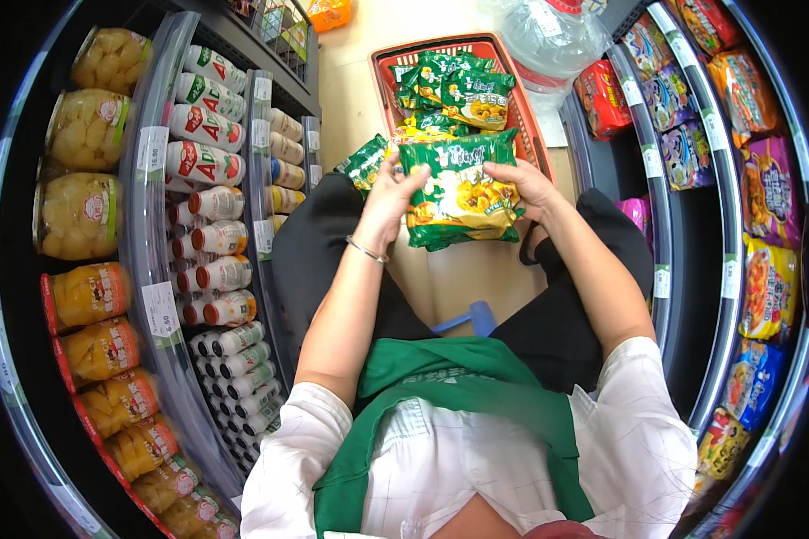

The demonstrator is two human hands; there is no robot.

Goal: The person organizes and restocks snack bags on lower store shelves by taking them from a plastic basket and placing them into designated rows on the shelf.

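Observation:
Between my two hands is a green and yellow packet of instant noodles, its picture side facing up. My left hand grips its left edge, the thumb on top. My right hand has hold of the right edge, thumb also on the front. Just beyond, a red plastic shopping basket stands on the floor, holding several similar green packets. Another green packet lies at the basket's near left corner, partly behind my left hand.
Shelves of jarred fruit and bottled drinks line the left. Packaged noodles fill shelves on the right. A large clear plastic water bottle stands beyond the basket. Something blue plastic is between my legs.

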